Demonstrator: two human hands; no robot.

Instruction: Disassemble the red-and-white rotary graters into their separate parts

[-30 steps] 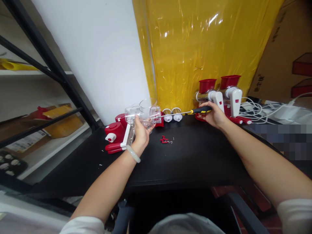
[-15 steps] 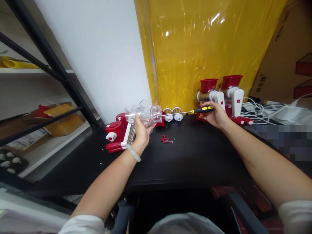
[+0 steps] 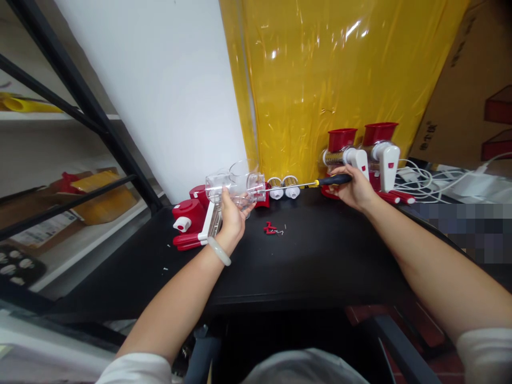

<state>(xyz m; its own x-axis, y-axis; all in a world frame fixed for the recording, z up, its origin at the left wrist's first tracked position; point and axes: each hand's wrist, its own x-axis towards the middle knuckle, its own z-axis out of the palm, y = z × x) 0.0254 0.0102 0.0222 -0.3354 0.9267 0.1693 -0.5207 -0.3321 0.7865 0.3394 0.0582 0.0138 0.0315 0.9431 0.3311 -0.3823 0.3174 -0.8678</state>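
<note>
My left hand (image 3: 233, 216) is closed around a clear plastic housing (image 3: 218, 186), held on its side above the table. Its narrower end points right. My right hand (image 3: 352, 186) grips the black and yellow handle of a screwdriver (image 3: 308, 185). The long shaft lies level, and its tip reaches into the housing's right end; what it touches there is too small to make out. On the table below lie small red plastic parts (image 3: 270, 228) and several loose screws (image 3: 282, 231). Behind the shaft stand two grater drums (image 3: 291, 186) with white ends.
Two assembled red and white rotary graters (image 3: 386, 160) stand at the back right, beside tangled white cables (image 3: 424, 181). Red grater bases (image 3: 190, 216) sit at the left of the black table (image 3: 312, 261). A black-framed shelf (image 3: 72, 96) rises on the left.
The screwdriver handle has turned about its axis, so its yellow patches no longer face me. Both hands and the clear housing stay nearly where they were.
</note>
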